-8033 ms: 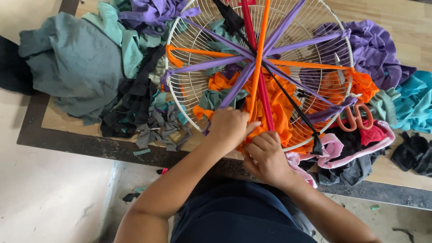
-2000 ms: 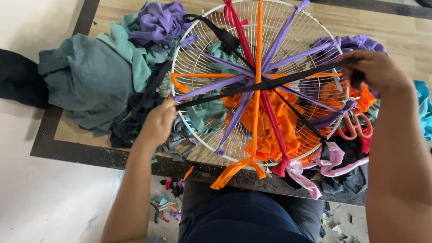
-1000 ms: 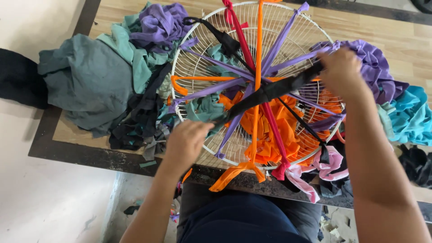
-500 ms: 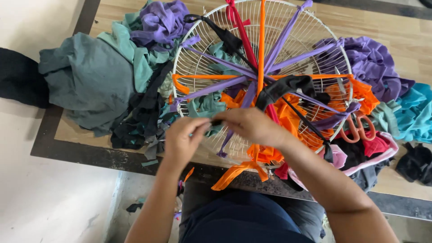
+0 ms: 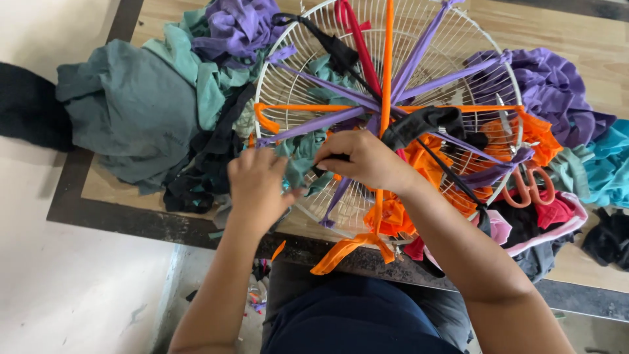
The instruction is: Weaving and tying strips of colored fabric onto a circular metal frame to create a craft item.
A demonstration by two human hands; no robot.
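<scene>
A round white wire fan guard [image 5: 282, 65] lies on a table, with purple, orange, red and black cloth strips stretched across it like spokes. My right hand [image 5: 363, 160] is over the guard's middle, shut on the end of a black cloth strip [image 5: 426, 121] that bunches up toward the right rim. At the guard's lower left rim rests my left hand [image 5: 255, 187], fingers apart and thumb reaching toward the right hand. An orange strip [image 5: 386, 65] runs top to bottom, and its knotted end [image 5: 350, 248] hangs over the table's front edge.
Cloth heaps ring the guard: grey-green [image 5: 131, 111] at left, purple [image 5: 236, 26] at top, purple [image 5: 557, 85] and turquoise [image 5: 609, 170] at right, black scraps [image 5: 200, 174]. Orange-handled scissors [image 5: 531, 187] lie at right. The wooden table has a dark border [image 5: 118, 216].
My right hand drew the black strip from the right rim in to the guard's middle. My left hand shifted from the left rim toward the lower left, close to the right hand.
</scene>
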